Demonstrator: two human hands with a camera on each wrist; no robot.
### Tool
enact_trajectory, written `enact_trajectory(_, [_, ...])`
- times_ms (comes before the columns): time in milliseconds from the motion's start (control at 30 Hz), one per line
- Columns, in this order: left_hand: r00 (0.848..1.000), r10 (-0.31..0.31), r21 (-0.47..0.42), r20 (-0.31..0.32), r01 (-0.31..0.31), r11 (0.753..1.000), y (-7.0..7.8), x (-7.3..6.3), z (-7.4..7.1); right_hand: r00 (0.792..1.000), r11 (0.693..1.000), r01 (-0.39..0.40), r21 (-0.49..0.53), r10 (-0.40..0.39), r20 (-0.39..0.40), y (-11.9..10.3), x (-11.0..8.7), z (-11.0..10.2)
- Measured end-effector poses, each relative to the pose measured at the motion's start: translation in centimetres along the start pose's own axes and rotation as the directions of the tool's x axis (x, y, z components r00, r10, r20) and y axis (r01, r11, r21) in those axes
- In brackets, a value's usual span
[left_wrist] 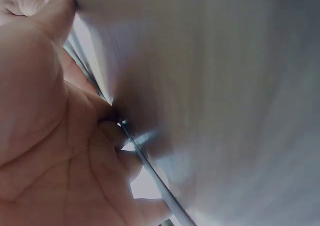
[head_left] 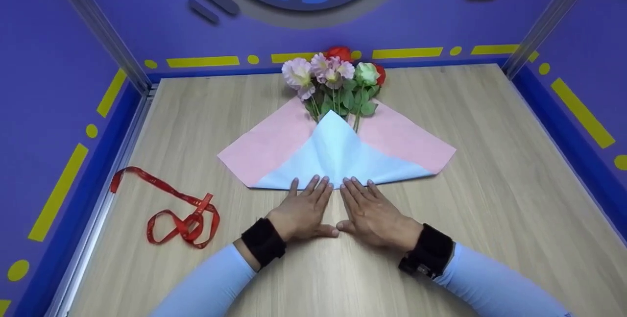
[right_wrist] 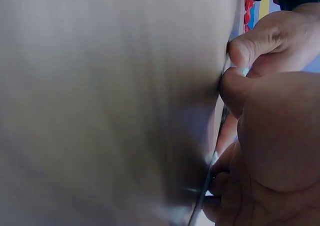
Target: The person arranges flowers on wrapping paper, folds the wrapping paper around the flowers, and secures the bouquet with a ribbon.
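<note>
A sheet of wrapping paper, pink inside (head_left: 274,140) and light blue on its folded-up front flap (head_left: 328,155), lies around a bunch of artificial flowers (head_left: 335,74). The flap's peak covers the lower stems. My left hand (head_left: 304,211) rests flat, its fingertips on the fold at the paper's near edge. Beside it my right hand (head_left: 374,214) presses the same fold with straight fingers. The two thumbs point at each other, tips close together on the table. In both wrist views the palms face the tabletop and the fingers reach the paper's thin edge.
A loosely looped red ribbon (head_left: 183,224) lies on the wooden table (head_left: 490,238) to the left. Purple panels with yellow marks (head_left: 406,54) enclose the back and sides, with metal posts (head_left: 105,28) at the corners.
</note>
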State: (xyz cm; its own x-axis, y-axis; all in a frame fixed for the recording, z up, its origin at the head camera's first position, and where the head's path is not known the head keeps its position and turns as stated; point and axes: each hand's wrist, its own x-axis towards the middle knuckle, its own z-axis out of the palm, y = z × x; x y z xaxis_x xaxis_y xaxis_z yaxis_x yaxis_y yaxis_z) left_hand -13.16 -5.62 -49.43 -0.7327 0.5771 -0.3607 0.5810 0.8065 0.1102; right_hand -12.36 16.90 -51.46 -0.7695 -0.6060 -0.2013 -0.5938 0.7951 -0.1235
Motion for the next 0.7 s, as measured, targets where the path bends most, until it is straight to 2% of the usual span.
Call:
enact_trajectory(233, [1.000,-0.011,-0.022,0.029,0.012,1.000,0.0,0.1,-0.1,1.000,0.999,-0.005,0.040,0.006,-0.019,1.3,-1.8,0.3])
enact_trajectory(367, [1.000,-0.010,-0.013,0.026,0.011,1.000,0.0,0.2,-0.1,0.998,0.998,-0.037,0.057,0.040,-0.050,2.1,-3.1,0.5])
enact_trajectory(500, [1.000,-0.011,-0.004,0.021,0.011,1.000,0.0,0.2,-0.1,0.989,0.992,-0.112,0.059,0.117,-0.089,3.4,-4.7,0.7])
enact_trajectory(700, [1.000,-0.009,-0.028,0.020,0.010,1.000,-0.2,0.0,-0.1,0.953,0.957,-0.271,0.099,0.281,-0.114,6.9,-7.6,0.7])
